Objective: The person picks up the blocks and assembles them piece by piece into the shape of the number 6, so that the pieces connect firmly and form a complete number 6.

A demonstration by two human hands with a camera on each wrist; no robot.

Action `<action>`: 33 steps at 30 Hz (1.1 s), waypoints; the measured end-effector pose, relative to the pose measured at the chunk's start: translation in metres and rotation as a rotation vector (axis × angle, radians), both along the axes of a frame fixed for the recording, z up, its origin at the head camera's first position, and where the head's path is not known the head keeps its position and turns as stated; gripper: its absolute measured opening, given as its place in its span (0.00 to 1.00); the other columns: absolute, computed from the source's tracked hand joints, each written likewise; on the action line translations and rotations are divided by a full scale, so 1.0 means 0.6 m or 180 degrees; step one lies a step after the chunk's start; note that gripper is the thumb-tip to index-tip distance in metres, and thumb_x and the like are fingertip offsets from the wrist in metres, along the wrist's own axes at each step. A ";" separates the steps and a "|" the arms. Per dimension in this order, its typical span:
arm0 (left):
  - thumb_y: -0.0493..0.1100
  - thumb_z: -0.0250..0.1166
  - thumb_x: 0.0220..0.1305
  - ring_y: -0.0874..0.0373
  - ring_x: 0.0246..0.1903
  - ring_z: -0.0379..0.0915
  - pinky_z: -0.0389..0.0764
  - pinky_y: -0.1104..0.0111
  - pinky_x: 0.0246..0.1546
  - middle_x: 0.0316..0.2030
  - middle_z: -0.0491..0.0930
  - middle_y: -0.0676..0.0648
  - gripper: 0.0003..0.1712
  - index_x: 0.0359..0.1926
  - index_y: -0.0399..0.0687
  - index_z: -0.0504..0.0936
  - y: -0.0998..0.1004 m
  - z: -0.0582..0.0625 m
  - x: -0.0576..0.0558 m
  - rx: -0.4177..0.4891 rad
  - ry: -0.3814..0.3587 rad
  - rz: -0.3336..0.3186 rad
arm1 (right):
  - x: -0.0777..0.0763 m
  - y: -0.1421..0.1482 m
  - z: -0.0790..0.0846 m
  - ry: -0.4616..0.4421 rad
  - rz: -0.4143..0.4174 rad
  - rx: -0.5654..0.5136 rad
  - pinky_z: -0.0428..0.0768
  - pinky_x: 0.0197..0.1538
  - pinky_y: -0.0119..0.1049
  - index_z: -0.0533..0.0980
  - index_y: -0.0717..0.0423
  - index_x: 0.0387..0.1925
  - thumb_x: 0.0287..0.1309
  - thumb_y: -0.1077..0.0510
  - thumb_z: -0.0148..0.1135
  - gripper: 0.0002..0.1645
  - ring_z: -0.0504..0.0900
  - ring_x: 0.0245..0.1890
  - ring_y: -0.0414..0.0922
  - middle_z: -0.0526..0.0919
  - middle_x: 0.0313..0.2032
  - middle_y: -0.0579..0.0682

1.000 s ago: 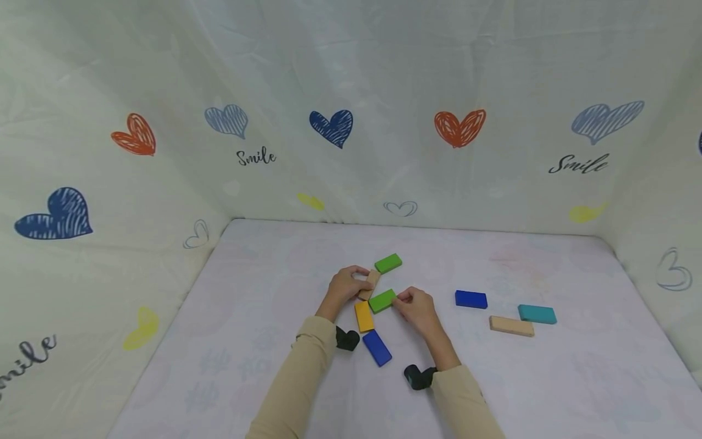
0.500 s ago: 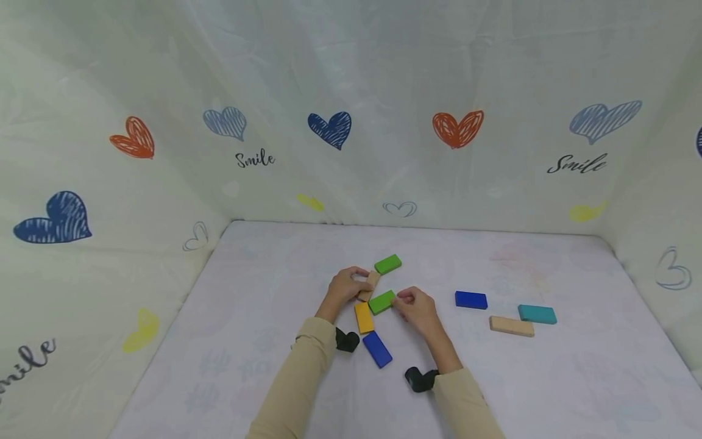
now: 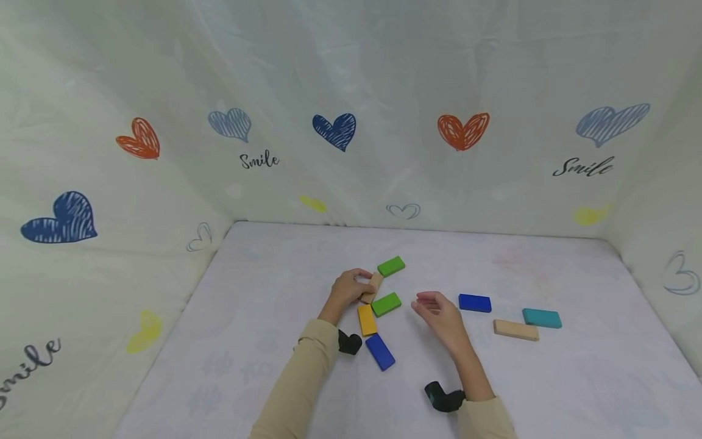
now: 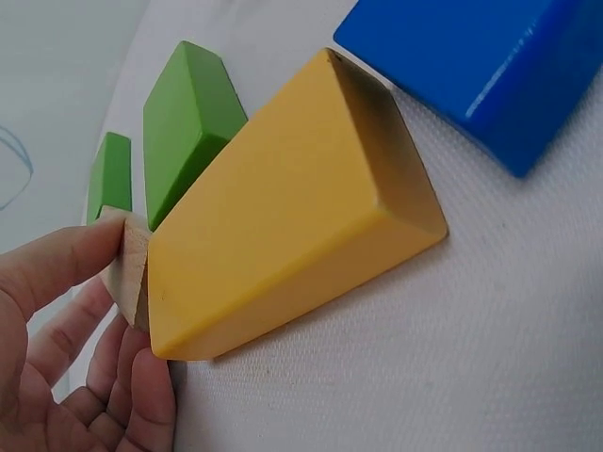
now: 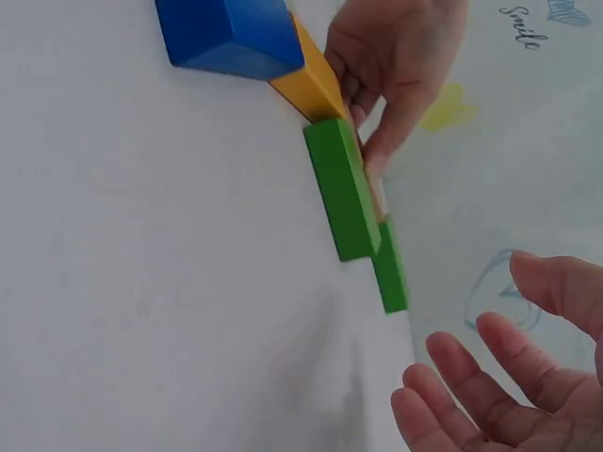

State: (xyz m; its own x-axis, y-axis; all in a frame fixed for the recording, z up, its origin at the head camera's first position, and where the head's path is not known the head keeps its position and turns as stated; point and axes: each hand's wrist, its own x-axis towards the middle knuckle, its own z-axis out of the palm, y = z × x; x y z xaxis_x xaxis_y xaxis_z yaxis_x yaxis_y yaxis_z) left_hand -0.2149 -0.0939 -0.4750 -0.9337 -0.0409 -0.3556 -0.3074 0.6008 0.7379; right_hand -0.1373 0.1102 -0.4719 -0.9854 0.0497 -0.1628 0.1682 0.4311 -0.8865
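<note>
My left hand [image 3: 348, 289] grips a plain wooden block [image 3: 375, 284] between thumb and fingers; in the left wrist view only a corner of that wooden block [image 4: 128, 264] shows past the thumb. A green block [image 3: 386, 304] and a yellow block [image 3: 367, 320] lie against its near end. At its far end lies a second green block [image 3: 392, 266]. A blue block [image 3: 380, 352] continues from the yellow one toward me. My right hand [image 3: 440, 318] is held right of the near green block, apart from it, with nothing between its loosely spread fingers.
Toward the right of the white-covered table [image 3: 592, 378] lie another blue block [image 3: 475, 303], a teal block [image 3: 542, 317] and a wooden block [image 3: 516, 330]. A pale curtain [image 3: 384, 73] with hearts stands behind the table and along its sides.
My right hand has let go of the near green block and moved away to the right, its fingers loosening. The left hand keeps its grip on the wooden block.
</note>
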 end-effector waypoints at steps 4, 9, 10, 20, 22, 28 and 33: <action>0.46 0.70 0.51 0.61 0.18 0.64 0.67 0.75 0.18 0.28 0.76 0.47 0.18 0.45 0.51 0.82 0.000 -0.002 -0.001 -0.0009 0.0011 -0.0007 | 0.006 0.032 0.015 0.0046 -0.0098 0.0152 0.73 0.56 0.47 0.72 0.60 0.53 0.60 0.50 0.58 0.24 0.75 0.53 0.52 0.77 0.51 0.59; 0.46 0.70 0.51 0.61 0.18 0.64 0.66 0.75 0.18 0.27 0.76 0.47 0.18 0.46 0.51 0.82 -0.001 -0.003 -0.001 -0.0034 0.0034 0.0006 | 0.011 0.074 0.027 0.0042 -0.0205 0.0302 0.72 0.56 0.48 0.70 0.61 0.55 0.61 0.50 0.57 0.25 0.71 0.55 0.54 0.74 0.55 0.61; 0.45 0.70 0.51 0.61 0.18 0.64 0.67 0.75 0.18 0.28 0.76 0.46 0.18 0.46 0.51 0.82 -0.001 -0.003 -0.001 -0.0038 0.0033 0.0011 | 0.011 0.081 0.028 0.0031 -0.0222 0.0330 0.72 0.56 0.49 0.69 0.61 0.56 0.61 0.50 0.57 0.26 0.70 0.56 0.55 0.73 0.55 0.62; 0.45 0.70 0.52 0.61 0.20 0.66 0.67 0.75 0.19 0.33 0.78 0.45 0.18 0.46 0.51 0.81 0.000 -0.002 0.000 -0.0039 0.0030 -0.0012 | 0.012 0.147 0.016 -0.0203 -0.0443 0.0783 0.76 0.43 0.42 0.65 0.61 0.61 0.63 0.53 0.55 0.28 0.68 0.51 0.58 0.64 0.60 0.65; 0.45 0.70 0.52 0.60 0.20 0.66 0.67 0.75 0.19 0.33 0.79 0.44 0.18 0.46 0.50 0.81 0.001 -0.001 -0.001 -0.0038 0.0029 -0.0007 | 0.011 0.155 0.011 -0.0221 -0.0459 0.0881 0.76 0.40 0.39 0.65 0.62 0.61 0.62 0.54 0.55 0.28 0.69 0.50 0.58 0.63 0.60 0.66; 0.45 0.70 0.52 0.61 0.19 0.65 0.67 0.74 0.19 0.32 0.78 0.44 0.18 0.46 0.50 0.81 0.001 -0.003 -0.002 -0.0014 0.0024 0.0003 | 0.007 0.172 -0.003 -0.0209 -0.0347 0.1052 0.76 0.38 0.39 0.65 0.64 0.61 0.61 0.59 0.54 0.28 0.71 0.48 0.59 0.62 0.60 0.67; 0.46 0.69 0.52 0.61 0.19 0.65 0.67 0.75 0.18 0.33 0.79 0.45 0.18 0.46 0.51 0.81 0.000 -0.005 -0.001 -0.0040 0.0043 -0.0018 | 0.002 0.176 -0.009 -0.0212 -0.0233 0.1093 0.76 0.40 0.42 0.63 0.63 0.63 0.60 0.60 0.55 0.30 0.70 0.47 0.59 0.61 0.60 0.67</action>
State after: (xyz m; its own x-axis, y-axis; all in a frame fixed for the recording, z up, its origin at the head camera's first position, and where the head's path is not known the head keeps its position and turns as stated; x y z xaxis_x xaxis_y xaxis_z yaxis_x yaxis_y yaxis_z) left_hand -0.2155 -0.0940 -0.4777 -0.9387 -0.0401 -0.3424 -0.2940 0.6118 0.7344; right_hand -0.1361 0.2159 -0.4776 -0.9650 0.1827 -0.1882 0.2623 0.6868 -0.6779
